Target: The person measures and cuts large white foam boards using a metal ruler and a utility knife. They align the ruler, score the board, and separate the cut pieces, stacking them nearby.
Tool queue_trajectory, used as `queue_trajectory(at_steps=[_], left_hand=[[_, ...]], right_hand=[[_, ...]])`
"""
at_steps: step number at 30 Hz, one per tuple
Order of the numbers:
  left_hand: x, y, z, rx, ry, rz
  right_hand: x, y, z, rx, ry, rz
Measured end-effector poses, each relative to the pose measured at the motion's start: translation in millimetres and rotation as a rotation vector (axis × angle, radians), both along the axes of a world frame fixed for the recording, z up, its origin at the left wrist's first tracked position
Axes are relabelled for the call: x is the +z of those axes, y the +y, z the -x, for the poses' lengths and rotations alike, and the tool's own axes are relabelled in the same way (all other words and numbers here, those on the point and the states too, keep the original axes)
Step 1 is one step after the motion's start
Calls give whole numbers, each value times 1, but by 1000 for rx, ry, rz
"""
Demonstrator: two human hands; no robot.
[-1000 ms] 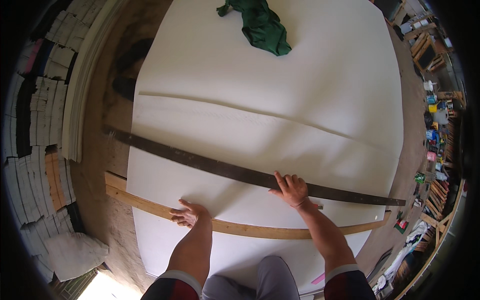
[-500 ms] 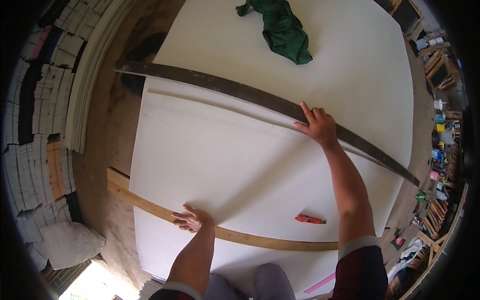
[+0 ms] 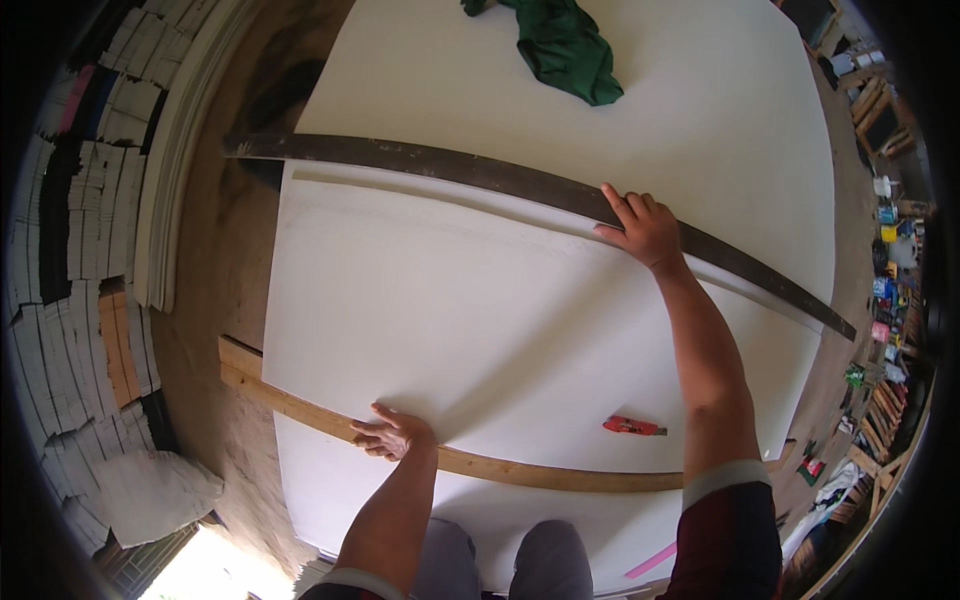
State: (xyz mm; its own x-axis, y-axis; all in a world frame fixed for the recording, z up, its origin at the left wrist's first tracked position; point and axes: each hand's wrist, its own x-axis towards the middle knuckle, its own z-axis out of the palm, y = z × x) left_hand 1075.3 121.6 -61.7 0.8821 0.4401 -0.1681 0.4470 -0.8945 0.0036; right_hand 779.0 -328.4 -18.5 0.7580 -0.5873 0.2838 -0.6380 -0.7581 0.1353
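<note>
Right hand (image 3: 648, 228), fingers spread, presses the long dark metal straightedge (image 3: 480, 172) flat, steadying it at upper centre. Left hand (image 3: 392, 434) lies open on the pale wooden batten (image 3: 300, 412) under the large white sheet (image 3: 480, 330), bracing it.

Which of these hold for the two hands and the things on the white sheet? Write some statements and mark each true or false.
1. The right hand rests on the long dark strip. True.
2. The left hand grips the red cutter. False: the red cutter lies alone on the white sheet; the left hand rests flat at the wooden batten.
3. A green cloth lies beyond the dark strip. True.
4. The wooden batten lies on top of the dark strip. False: they lie apart.
</note>
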Motion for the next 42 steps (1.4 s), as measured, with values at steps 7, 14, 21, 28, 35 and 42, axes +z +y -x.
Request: queue_trajectory(at_steps=[7, 14, 21, 28, 35, 42], left_hand=[[-7, 8, -3, -9, -38, -13], [7, -9, 2, -10, -9, 53], [20, 7, -10, -140, 81, 211], [117, 25, 93, -1839, 490, -37], [113, 101, 107, -2050, 647, -78], [137, 130, 104, -1797, 859, -13]], right_hand=[[18, 102, -2, -325, -67, -40], [33, 376, 77, -139, -133, -524], [35, 435, 124, -303, -31, -404], [32, 443, 147, -100, 49, -264], [46, 519, 143, -14, 10, -330], [65, 569, 141, -145, -23, -404]])
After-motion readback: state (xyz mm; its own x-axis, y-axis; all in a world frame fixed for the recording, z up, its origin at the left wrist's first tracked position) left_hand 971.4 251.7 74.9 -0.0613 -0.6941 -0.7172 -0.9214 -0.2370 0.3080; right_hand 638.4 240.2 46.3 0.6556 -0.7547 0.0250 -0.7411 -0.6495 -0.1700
